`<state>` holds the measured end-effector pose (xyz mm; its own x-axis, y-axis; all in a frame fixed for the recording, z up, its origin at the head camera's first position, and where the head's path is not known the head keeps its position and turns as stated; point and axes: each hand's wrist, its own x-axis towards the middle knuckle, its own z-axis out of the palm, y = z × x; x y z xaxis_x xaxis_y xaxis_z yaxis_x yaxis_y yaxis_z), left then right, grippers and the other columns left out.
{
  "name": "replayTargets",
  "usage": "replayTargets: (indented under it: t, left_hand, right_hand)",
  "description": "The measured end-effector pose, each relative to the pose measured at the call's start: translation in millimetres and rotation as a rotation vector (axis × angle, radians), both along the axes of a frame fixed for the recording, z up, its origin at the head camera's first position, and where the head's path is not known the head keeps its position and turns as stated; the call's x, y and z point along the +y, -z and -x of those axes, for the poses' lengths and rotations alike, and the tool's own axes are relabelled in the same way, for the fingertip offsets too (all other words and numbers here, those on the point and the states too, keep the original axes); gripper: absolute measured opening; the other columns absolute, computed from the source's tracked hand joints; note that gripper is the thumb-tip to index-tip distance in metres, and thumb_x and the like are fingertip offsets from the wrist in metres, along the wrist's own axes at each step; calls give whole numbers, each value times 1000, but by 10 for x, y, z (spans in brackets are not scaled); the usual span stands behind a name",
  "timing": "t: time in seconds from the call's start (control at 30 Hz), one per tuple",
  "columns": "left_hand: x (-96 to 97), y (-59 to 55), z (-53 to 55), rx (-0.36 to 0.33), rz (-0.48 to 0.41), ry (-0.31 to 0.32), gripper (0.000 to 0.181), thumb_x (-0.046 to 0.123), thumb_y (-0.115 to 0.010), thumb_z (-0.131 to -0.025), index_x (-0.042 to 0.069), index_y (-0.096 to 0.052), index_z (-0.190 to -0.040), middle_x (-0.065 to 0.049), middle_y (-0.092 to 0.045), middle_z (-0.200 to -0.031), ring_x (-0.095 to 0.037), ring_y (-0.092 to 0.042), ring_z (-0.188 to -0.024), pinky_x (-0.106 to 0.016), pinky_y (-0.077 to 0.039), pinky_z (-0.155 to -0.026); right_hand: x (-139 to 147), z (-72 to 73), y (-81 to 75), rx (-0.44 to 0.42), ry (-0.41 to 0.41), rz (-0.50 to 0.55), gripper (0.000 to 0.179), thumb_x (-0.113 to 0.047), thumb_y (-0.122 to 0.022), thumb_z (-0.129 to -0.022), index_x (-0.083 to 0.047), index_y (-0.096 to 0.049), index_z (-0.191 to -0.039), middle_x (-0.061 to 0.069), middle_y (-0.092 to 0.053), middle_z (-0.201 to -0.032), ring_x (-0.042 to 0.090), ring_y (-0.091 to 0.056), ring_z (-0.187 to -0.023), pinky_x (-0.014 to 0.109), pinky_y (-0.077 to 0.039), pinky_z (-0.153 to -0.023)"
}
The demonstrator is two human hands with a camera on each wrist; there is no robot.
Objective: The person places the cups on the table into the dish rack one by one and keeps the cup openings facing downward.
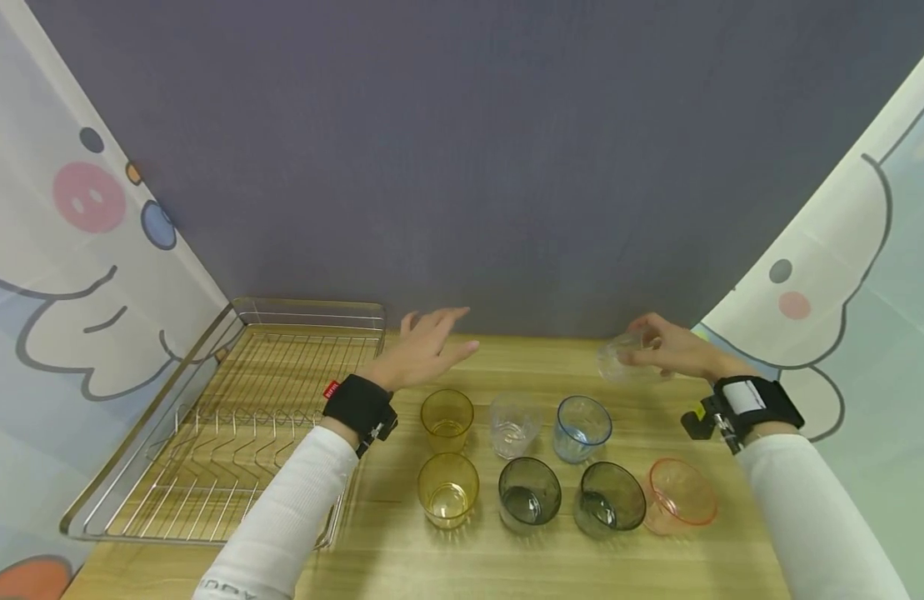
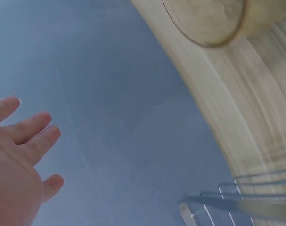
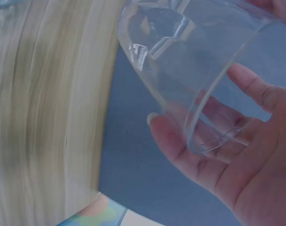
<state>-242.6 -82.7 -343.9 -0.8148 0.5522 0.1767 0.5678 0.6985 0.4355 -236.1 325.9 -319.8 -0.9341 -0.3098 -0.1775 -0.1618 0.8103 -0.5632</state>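
My right hand (image 1: 671,348) grips a clear glass (image 3: 180,52) at its rim, holding it tilted over the back right of the table. Fingers curl round the glass's open end in the right wrist view. My left hand (image 1: 426,350) hovers empty near the rack's right side, its fingers extended and spread. Just in front of it stands a yellow glass (image 1: 447,419), with a second yellow glass (image 1: 448,493) nearer me. To their right are another clear glass (image 1: 512,427), a blue-rimmed glass (image 1: 581,429), two dark glasses (image 1: 529,496) and a red-rimmed glass (image 1: 679,498).
A wire dish rack (image 1: 229,433) with a row of upright dividers occupies the table's left side. A dark grey panel (image 1: 476,167) rises behind the wooden table (image 1: 566,575). Cartoon-printed curtains (image 1: 844,308) flank it on both sides.
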Motion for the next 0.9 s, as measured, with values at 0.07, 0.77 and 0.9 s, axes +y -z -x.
replayTargets:
  t: [0.07,0.77,0.9]
  left_hand:
    - [70,5,-10,5,11,6,69,52,-37,-99,10,-26,-153,-14,-33,-157,-29,-30,-142,-65,-3,-115]
    - [726,-104,-91,28,60,101,74,59,-37,-97,16,-21,-155,-13,-30,-158,-25,-25,-145,-66,-6,-116]
    - [803,-25,-138,20,65,114,76,60,-37,-97,15,-18,-155,-14,-27,-160,-26,-23,-145,-66,-9,-116]
  right_hand:
    - [-46,8,-29,3,8,4,70,-43,-63,-90,-3,-33,-139,30,-43,-127,42,-57,-105,43,-59,-67]
    - [-713,-77,-113,1,-76,224,68,-42,-63,-91,-15,-31,-145,23,-34,-147,37,-53,-113,46,-58,-78]
    - [-850,-124,-100,-12,-99,250,66,-39,-65,-91,-14,-33,-143,23,-35,-148,37,-55,-111,46,-58,-78]
